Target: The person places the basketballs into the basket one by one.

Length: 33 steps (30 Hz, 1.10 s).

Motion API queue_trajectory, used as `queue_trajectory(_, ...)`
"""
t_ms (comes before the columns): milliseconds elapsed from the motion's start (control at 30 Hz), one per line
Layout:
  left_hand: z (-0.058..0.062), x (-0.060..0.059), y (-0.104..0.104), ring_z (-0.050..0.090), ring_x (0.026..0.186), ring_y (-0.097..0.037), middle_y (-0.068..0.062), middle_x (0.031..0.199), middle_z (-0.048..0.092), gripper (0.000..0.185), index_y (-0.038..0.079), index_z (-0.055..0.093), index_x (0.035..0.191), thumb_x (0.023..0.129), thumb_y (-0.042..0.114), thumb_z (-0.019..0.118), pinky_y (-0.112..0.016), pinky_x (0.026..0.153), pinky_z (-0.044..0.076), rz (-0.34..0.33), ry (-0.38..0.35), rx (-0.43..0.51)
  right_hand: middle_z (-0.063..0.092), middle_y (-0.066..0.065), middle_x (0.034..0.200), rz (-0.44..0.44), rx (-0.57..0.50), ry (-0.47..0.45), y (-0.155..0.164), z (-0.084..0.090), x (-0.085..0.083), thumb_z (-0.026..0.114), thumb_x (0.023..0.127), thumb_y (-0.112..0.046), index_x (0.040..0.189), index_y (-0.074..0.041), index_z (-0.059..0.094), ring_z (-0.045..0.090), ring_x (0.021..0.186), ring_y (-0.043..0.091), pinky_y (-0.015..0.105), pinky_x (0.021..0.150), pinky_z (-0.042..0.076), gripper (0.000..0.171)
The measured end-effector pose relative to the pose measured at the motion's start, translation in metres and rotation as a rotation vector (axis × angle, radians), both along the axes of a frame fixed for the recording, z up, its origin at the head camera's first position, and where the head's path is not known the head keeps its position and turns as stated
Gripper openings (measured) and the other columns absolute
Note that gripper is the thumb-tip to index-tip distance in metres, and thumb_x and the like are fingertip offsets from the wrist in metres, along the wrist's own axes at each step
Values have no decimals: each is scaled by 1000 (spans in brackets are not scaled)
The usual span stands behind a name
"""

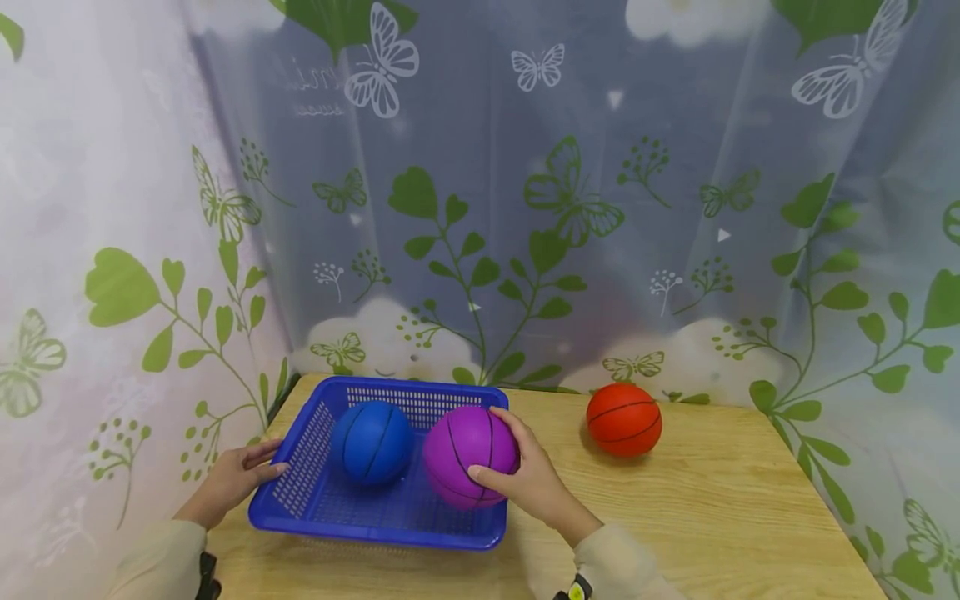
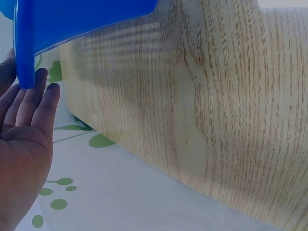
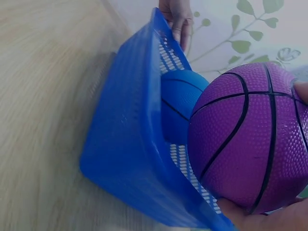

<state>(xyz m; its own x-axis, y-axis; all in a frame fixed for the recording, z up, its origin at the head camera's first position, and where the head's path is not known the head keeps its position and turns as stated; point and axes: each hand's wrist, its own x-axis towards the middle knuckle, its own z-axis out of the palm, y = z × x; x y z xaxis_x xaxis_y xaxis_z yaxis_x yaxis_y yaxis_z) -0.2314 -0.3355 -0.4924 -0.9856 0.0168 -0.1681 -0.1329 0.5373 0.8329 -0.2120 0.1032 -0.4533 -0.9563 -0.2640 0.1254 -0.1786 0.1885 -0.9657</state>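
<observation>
A purple ball with black lines [image 1: 467, 454] is in my right hand [image 1: 510, 457], thumb and fingers curled round its right side, over the right part of a blue mesh basket [image 1: 378, 533]. I cannot tell whether it touches the basket floor. The right wrist view shows the purple ball [image 3: 250, 139] at the basket wall [image 3: 130, 144]. A blue ball [image 1: 372, 442] lies inside the basket, left of the purple one. My left hand [image 1: 264, 467] rests with straight fingers against the basket's left rim; the left wrist view shows the palm [image 2: 24, 130] beside the rim [image 2: 24, 48].
An orange ball [image 1: 624, 419] sits on the wooden table [image 1: 712, 517] to the right of the basket. A leaf and butterfly curtain [image 1: 525, 208] hangs close behind and on both sides. The table's left edge runs just by the basket.
</observation>
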Motion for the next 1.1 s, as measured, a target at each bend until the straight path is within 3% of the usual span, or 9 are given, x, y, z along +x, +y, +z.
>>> queue_trajectory(400,-2,0,1,60,113,-32,-34,137,43,64,-11,36,142,94,23,63,-36,88,55,1,-16,22,40,19,142,46,19,-2,-26,-17,-3,79,79,-29,146,-21,36,53,116,38,46,86,55,81)
queue_trajectory(667,-4,2,2,59,115,-34,-33,138,42,66,-10,35,142,94,24,63,-38,90,54,27,-31,45,40,17,140,54,68,17,-38,-24,-3,80,77,-31,144,-20,38,53,115,38,46,83,56,80)
queue_trajectory(900,-4,3,1,57,117,-35,-32,138,42,66,-10,35,143,94,25,63,-38,90,54,31,-31,56,41,13,140,77,94,24,-43,-30,0,80,77,-32,143,-27,38,53,116,36,45,84,55,79)
queue_trajectory(1100,-3,3,1,61,113,-30,-32,139,43,67,-9,35,143,94,26,63,-39,91,53,38,-45,47,39,14,142,72,147,16,-48,-33,0,80,76,-36,145,-22,37,52,116,36,46,83,56,82)
